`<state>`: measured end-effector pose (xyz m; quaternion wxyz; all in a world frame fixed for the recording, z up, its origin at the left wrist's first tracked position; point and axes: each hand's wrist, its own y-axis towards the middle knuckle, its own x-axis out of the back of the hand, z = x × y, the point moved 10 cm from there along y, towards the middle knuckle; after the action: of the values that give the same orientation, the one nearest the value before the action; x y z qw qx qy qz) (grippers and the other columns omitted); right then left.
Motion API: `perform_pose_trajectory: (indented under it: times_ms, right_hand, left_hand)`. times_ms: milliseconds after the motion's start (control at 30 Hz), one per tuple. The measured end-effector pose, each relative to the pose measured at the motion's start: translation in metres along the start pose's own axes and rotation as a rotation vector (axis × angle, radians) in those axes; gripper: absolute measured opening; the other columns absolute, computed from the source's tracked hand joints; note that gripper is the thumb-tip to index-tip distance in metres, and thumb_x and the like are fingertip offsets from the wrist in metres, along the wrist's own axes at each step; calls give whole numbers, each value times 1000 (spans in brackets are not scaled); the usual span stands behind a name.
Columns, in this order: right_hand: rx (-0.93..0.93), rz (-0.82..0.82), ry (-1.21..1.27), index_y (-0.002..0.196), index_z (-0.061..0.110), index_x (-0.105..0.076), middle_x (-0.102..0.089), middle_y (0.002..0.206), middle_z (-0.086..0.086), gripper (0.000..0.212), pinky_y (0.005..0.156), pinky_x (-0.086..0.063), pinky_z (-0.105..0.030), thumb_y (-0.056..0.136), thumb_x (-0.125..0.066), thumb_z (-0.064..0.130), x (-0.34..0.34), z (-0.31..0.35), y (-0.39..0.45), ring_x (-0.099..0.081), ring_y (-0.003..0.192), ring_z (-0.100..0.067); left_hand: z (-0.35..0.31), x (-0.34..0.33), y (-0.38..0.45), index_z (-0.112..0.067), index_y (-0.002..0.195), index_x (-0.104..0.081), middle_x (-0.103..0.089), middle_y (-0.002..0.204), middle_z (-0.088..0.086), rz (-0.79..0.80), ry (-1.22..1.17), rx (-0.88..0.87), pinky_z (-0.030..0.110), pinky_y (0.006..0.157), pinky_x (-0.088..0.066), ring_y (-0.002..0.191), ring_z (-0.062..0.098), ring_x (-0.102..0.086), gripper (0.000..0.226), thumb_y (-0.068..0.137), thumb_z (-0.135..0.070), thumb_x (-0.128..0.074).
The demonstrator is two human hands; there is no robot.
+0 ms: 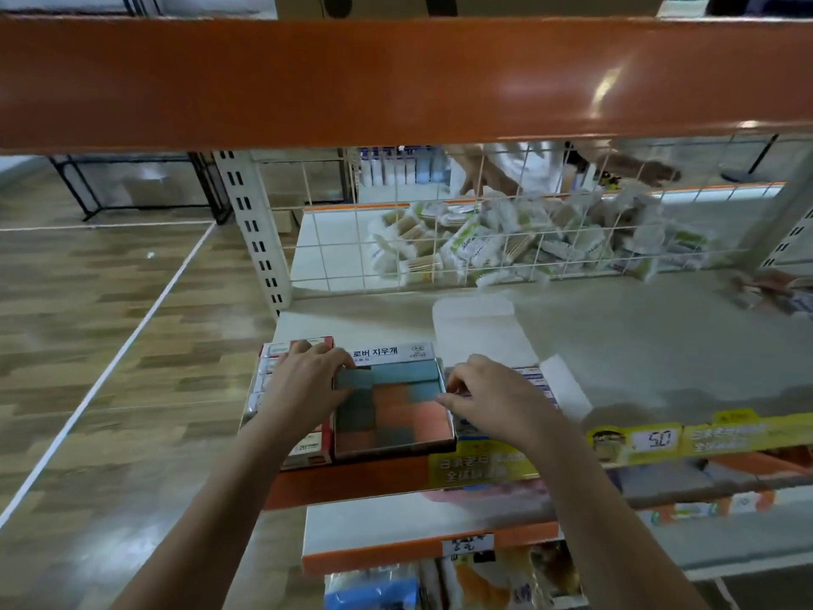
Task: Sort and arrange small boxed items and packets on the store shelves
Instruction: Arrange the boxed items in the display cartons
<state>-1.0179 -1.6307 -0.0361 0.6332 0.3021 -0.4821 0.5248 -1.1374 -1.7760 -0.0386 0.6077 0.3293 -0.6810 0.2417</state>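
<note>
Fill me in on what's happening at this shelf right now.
A person is stocking a store shelf. Both hands are on an open box of blue and orange erasers at the shelf's front edge: the left hand holds its left side, the right hand pinches its right rim. Closed boxes lie beside it on the left.

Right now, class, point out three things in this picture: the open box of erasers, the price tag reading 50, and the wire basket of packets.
Open box of erasers [393, 411]: head view, on the coloured erasers inside.
Price tag [657, 440]: head view, on the white panel with the number.
Wire basket [334, 239]: head view, on its front grid, left of the packets.
</note>
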Motion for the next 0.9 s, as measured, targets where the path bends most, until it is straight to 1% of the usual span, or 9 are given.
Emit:
perform_pose_trajectory:
  times_ms: [200, 333, 367, 467, 533, 600, 667, 767, 900]
  right_hand:
    - [-83, -18, 10, 106, 19, -55, -60, 104, 1, 22, 72, -41, -29, 94, -49, 37, -6, 3, 1, -53, 88, -14]
    - [-128, -5, 28, 110, 17, -50, -62, 100, -1, 24, 75, -48, -33, 95, -46, 35, -11, -1, -2, -58, 87, -17]
    - [-129, -6, 33, 110, 18, -49, -62, 98, 0, 24, 71, -48, -32, 95, -45, 36, -13, -1, -2, -58, 85, -16]
    - [-109, -20, 46, 108, 19, -46, -58, 84, 4, 20, 53, -34, -24, 97, -43, 36, -17, -1, -2, -52, 68, -10]
    - [-99, -34, 63, 106, 19, -45, -53, 74, 8, 18, 50, -30, -22, 97, -43, 35, -18, -2, -2, -47, 60, -5]
    - [-100, -42, 87, 104, 19, -44, -49, 68, 11, 16, 49, -29, -22, 97, -43, 34, -18, -4, -3, -46, 58, -3]
    - [-100, -34, 97, 105, 19, -44, -51, 70, 10, 17, 50, -30, -22, 98, -42, 34, -18, -4, -5, -48, 59, -5]
    - [-89, -30, 97, 107, 19, -48, -62, 90, 2, 21, 61, -42, -27, 98, -42, 37, -13, -3, -8, -56, 73, -12]
    - [-83, -134, -4, 106, 15, -54, -62, 99, -3, 25, 69, -42, -31, 97, -45, 37, 14, -23, -16, -58, 88, -20]
  left_hand:
    - [-5, -5, 6, -28, 124, -55, -51, 129, -3, 0, 86, -83, 34, 100, -31, 122, 19, -38, 38, 90, -43, -55]
    - [-6, -7, 7, -29, 127, -51, -48, 133, -3, -5, 97, -102, 37, 107, -27, 126, 19, -36, 39, 91, -42, -53]
    - [-6, -7, 7, -29, 127, -49, -49, 132, -3, -11, 90, -110, 37, 106, -28, 126, 19, -37, 39, 91, -42, -52]
    - [-8, -8, 5, -28, 123, -47, -51, 127, -3, -36, 93, -139, 35, 102, -32, 122, 18, -40, 34, 93, -42, -49]
    - [-7, -6, 5, -27, 119, -50, -52, 124, -3, -55, 93, -128, 34, 100, -33, 119, 19, -42, 30, 93, -42, -48]
    - [-7, -4, 5, -26, 115, -53, -54, 122, -2, -65, 97, -108, 33, 97, -34, 117, 20, -44, 27, 93, -41, -47]
    - [-8, -6, 5, -25, 115, -53, -53, 122, -2, -42, 109, -101, 35, 98, -33, 117, 20, -44, 26, 93, -40, -48]
    - [-15, -5, 7, -28, 118, -54, -53, 126, -2, -9, 113, -102, 37, 102, -32, 120, 20, -42, 29, 92, -41, -50]
    - [-61, 15, 15, -30, 119, -56, -56, 123, -6, -33, 105, -169, 33, 95, -34, 115, 16, -46, 31, 94, -45, -46]
